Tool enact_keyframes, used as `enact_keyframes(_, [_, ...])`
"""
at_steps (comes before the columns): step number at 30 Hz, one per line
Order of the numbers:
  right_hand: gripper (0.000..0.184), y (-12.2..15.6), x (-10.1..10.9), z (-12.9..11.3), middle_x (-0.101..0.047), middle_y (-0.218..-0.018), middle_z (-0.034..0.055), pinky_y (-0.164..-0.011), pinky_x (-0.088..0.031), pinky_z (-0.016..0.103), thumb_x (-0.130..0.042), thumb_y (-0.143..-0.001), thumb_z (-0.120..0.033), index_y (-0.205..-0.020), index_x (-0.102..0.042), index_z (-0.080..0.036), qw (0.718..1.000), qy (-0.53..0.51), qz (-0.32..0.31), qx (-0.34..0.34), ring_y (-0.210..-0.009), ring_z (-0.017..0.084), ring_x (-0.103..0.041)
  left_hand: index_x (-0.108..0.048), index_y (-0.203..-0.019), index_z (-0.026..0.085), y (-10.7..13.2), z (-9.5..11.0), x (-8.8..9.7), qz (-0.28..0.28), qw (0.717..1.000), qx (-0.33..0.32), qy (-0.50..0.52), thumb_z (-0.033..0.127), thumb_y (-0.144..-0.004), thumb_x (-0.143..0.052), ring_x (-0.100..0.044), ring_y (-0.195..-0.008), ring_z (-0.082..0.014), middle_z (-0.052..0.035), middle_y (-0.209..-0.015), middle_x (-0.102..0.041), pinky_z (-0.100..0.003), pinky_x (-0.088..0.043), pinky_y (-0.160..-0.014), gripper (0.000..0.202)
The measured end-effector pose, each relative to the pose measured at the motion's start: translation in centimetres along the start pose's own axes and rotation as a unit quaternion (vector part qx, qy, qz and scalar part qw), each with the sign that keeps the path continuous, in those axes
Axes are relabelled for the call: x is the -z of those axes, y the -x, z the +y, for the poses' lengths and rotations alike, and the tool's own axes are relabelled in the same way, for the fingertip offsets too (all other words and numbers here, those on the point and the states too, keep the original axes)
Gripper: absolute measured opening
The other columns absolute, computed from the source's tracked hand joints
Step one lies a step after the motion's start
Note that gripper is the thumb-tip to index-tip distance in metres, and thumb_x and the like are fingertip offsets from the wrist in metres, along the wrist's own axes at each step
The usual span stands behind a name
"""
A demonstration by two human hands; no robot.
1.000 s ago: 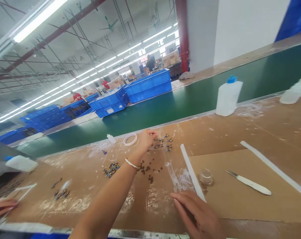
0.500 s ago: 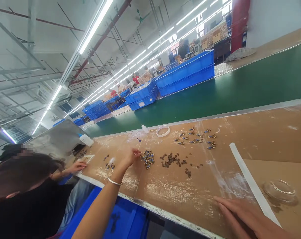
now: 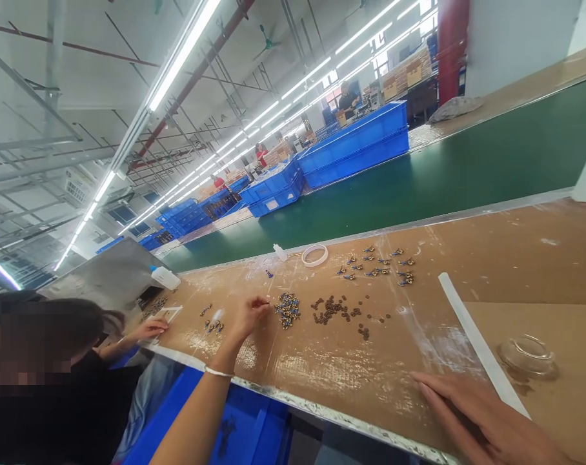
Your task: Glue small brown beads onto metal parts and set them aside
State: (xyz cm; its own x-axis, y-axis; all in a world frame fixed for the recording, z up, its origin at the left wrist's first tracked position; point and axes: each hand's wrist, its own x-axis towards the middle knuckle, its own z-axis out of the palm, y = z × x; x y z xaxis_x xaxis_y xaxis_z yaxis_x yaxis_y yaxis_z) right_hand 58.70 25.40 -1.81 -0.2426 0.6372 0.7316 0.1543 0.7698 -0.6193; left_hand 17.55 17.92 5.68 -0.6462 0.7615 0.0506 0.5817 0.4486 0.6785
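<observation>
Two hands of mine are out over the brown cardboard-covered bench (image 3: 515, 258), its surface scuffed with whitish streaks. My left hand (image 3: 247, 316) reaches far left, fingertips pinched together, seemingly on one tiny part, though it is too small to be sure. Just right of it lies a heap of small blue-and-brass parts (image 3: 287, 309), then scattered dark round beads (image 3: 332, 310). My right hand (image 3: 486, 423) lies flat near me, fingers together, beside a long white strip (image 3: 477, 342) and a shallow clear dish (image 3: 528, 354). A co-worker's hand (image 3: 150, 329) rests further left.
</observation>
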Motion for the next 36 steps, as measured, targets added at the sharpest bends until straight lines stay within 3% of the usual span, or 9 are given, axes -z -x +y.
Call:
enact_keyframes(2, [0.023, 0.1, 0.3, 0.1, -0.076, -0.092, -0.0005, -0.075, -0.060, 0.021, -0.054, -0.095, -0.038, -0.104, -0.070, -0.026, 0.998, 0.020, -0.041, 0.041, -0.077, 0.015, -0.073, -0.065, -0.072, 0.015, 1.1, 1.6, -0.4, 0.020, 0.999, -0.021, 0.043, 0.036, -0.069, -0.078, -0.062, -0.068, -0.0164, -0.0009, -0.067, -0.067, -0.029, -0.050, -0.069, 0.025])
enact_keyframes(5, [0.021, 0.3, 0.4, 0.1, -0.074, -0.098, 0.0024, -0.077, -0.059, 0.023, -0.054, -0.095, -0.030, -0.109, -0.067, -0.023, 0.996, 0.030, -0.066, 0.046, -0.085, 0.016, -0.072, -0.068, -0.078, 0.017, 3.3, 4.9, -2.3, 0.006, 0.993, -0.055, 0.108, 0.038, -0.065, -0.077, -0.064, -0.070, -0.0161, -0.0015, -0.073, -0.070, -0.028, -0.050, -0.070, 0.026])
enact_keyframes(10, [0.017, 0.1, 0.1, -0.4, -0.074, -0.093, 0.0024, -0.075, -0.057, 0.024, -0.053, -0.095, -0.022, -0.107, -0.066, -0.022, 0.998, 0.010, -0.057, 0.027, -0.082, 0.015, -0.071, -0.073, -0.077, 0.017, 7.6, 11.4, -7.7, -0.075, 0.977, -0.085, 0.181, 0.034, -0.066, -0.078, -0.063, -0.063, -0.0154, -0.0010, -0.065, -0.069, -0.028, -0.050, -0.065, 0.021])
enact_keyframes(13, [0.018, -0.2, 0.0, -0.9, -0.072, -0.089, 0.0035, -0.072, -0.055, 0.026, -0.049, -0.096, -0.019, -0.104, -0.065, -0.021, 0.999, -0.001, -0.041, 0.011, -0.079, 0.016, -0.069, -0.076, -0.077, 0.017, 9.5, 15.3, -10.9, -0.152, 0.959, -0.087, 0.222, 0.031, -0.069, -0.077, -0.063, -0.063, -0.0144, -0.0013, -0.063, -0.070, -0.027, -0.050, -0.067, 0.016])
enact_keyframes(19, [0.020, -0.9, -0.2, -1.3, -0.066, -0.078, 0.0038, -0.065, -0.050, 0.027, -0.046, -0.097, -0.017, -0.092, -0.065, -0.019, 0.999, -0.016, -0.032, -0.035, -0.071, 0.016, -0.062, -0.074, -0.074, 0.018, 10.3, 21.5, -16.4, -0.246, 0.930, -0.120, 0.246, 0.026, -0.068, -0.076, -0.060, -0.060, -0.0121, 0.0012, -0.062, -0.068, -0.023, -0.048, -0.062, 0.010])
enact_keyframes(25, [0.019, -1.0, -0.1, -1.4, -0.066, -0.078, 0.0026, -0.071, -0.049, 0.025, -0.050, -0.094, -0.013, -0.088, -0.066, -0.020, 0.997, -0.006, -0.035, -0.067, -0.075, 0.015, -0.062, -0.072, -0.070, 0.019, 9.9, 24.5, -19.6, -0.275, 0.927, -0.176, 0.183, 0.030, -0.069, -0.073, -0.058, -0.064, -0.0126, 0.0014, -0.065, -0.067, -0.024, -0.046, -0.064, 0.011])
enact_keyframes(29, [0.014, -1.2, 0.1, -1.5, -0.066, -0.078, 0.0023, -0.073, -0.048, 0.025, -0.054, -0.092, -0.014, -0.089, -0.067, -0.019, 0.996, 0.028, -0.054, -0.062, -0.078, 0.015, -0.063, -0.073, -0.074, 0.021, 10.1, 25.4, -20.2, -0.255, 0.936, -0.217, 0.104, 0.033, -0.072, -0.070, -0.063, -0.072, -0.0158, 0.0007, -0.073, -0.072, -0.027, -0.047, -0.072, 0.013])
enact_keyframes(36, [0.017, -1.6, 0.2, -1.2, -0.065, -0.070, 0.0027, -0.068, -0.048, 0.026, -0.053, -0.091, -0.016, -0.078, -0.065, -0.016, 0.997, 0.047, -0.035, -0.046, -0.069, 0.016, -0.060, -0.073, -0.076, 0.023, 10.7, 26.3, -20.5, -0.224, 0.940, -0.256, -0.002, 0.038, -0.075, -0.064, -0.067, -0.078, -0.0190, 0.0006, -0.077, -0.075, -0.030, -0.048, -0.076, 0.017])
